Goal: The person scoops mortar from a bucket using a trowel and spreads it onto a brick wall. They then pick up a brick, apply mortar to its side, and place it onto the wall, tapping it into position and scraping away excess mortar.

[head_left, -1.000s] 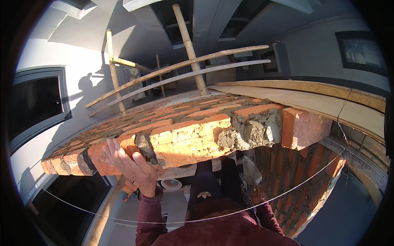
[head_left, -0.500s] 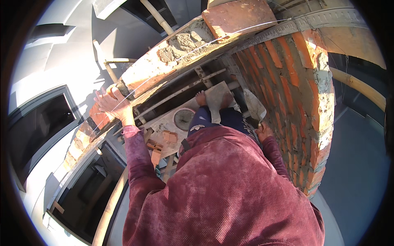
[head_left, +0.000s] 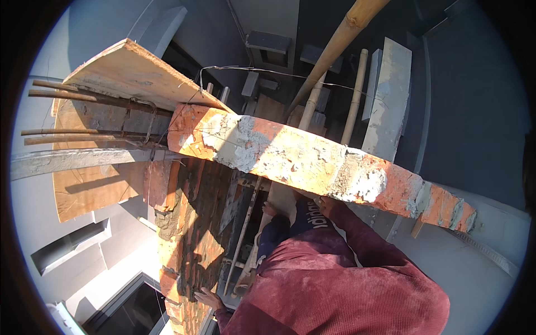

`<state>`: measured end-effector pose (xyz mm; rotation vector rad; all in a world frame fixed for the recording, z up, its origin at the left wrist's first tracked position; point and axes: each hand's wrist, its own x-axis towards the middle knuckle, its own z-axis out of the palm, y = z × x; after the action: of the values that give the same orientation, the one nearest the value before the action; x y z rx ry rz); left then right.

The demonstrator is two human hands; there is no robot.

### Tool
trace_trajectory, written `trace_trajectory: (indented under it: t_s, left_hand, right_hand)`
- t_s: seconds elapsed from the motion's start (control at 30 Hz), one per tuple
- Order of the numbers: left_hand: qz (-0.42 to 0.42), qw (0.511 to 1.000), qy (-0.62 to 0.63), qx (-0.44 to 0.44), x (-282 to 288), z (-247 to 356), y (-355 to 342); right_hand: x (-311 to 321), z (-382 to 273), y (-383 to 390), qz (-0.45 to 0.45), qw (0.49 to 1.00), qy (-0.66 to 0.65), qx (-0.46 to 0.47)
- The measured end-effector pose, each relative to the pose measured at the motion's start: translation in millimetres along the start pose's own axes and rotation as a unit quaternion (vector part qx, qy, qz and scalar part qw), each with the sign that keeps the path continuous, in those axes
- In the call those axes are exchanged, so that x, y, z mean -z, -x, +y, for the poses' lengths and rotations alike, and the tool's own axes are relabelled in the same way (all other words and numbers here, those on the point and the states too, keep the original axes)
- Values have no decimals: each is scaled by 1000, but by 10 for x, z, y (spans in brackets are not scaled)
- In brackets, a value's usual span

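Observation:
At the lower left, my left hand [head_left: 210, 298] has its fingers stretched out beside the mortar-streaked brick wall [head_left: 192, 245]. It holds nothing that I can see; whether it touches the bricks I cannot tell. My right hand [head_left: 328, 205] is close under the sunlit top of another brick wall [head_left: 301, 153], which crosses the middle of the view. The edge of that wall covers its fingers, so anything in them is hidden. Grey mortar patches sit between the orange bricks along this top.
Bent plywood sheets [head_left: 139, 78], rusty steel bars [head_left: 72, 137] and a grey metal strip [head_left: 84, 162] jut out at the left. Bamboo poles [head_left: 340, 47] rise beyond the wall. A thin wire [head_left: 257, 69] loops above it. My bare foot [head_left: 269, 209] shows below.
My view has swung to the right, so the right-hand wall now crosses the middle. My left hand has come off the wall top with the string. The bucket is out of view.

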<state>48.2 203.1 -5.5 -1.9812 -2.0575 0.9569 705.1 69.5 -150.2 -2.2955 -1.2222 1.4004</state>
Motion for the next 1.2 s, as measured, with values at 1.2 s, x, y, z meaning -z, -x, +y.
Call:
trace_trajectory:
  t_s: [1.2]
  left_hand:
    - [-362, 605, 709, -2, -85, 2102, 1816]
  right_hand:
    - [699, -1681, 140, -111, 958, 144, 224]
